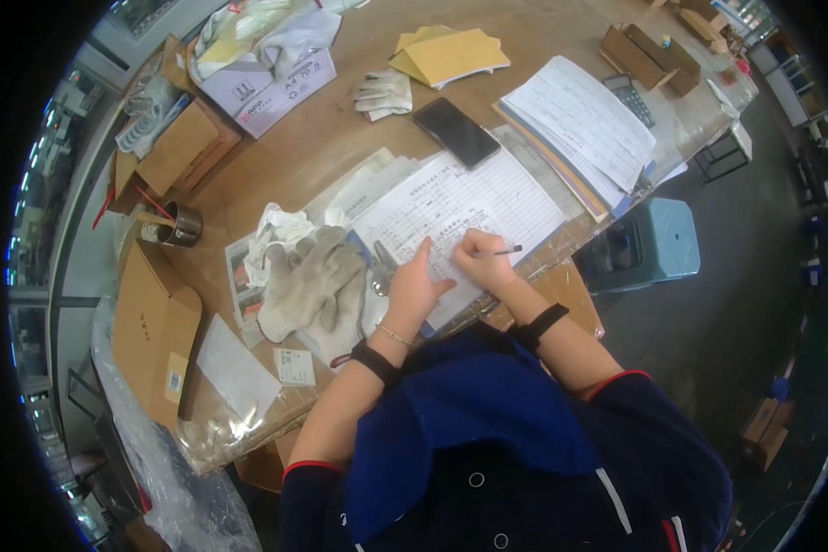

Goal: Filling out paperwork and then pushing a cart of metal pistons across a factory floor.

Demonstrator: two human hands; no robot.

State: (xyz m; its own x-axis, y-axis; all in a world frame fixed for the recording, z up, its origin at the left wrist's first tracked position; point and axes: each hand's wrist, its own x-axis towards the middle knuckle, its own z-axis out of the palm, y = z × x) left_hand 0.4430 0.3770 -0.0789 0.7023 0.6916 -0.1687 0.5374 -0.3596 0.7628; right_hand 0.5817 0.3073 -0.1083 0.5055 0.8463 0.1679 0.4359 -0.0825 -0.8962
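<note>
My right hand (pixel 485 260) is closed round a dark pen (pixel 506 251), its hidden tip toward a printed form (pixel 405 217) with handwriting on it. Just left of it, my left hand (pixel 418 289) lies on the paper with thumb and fingers apart, holding nothing. Beside the left hand is a small metal tool (pixel 383 269), partly covered, its kind unclear. Grey-white work gloves (pixel 317 285) are heaped further left. A black phone (pixel 456 132) rests across the far edge of the papers.
A stack of filled-in sheets (pixel 575 120), a calculator (pixel 629 99) and yellow envelopes (pixel 451 55) lie farther back. Cardboard boxes (pixel 156 331) and a brown cup (pixel 182 225) line the left side. A blue stool (pixel 662 241) stands past the table's right edge.
</note>
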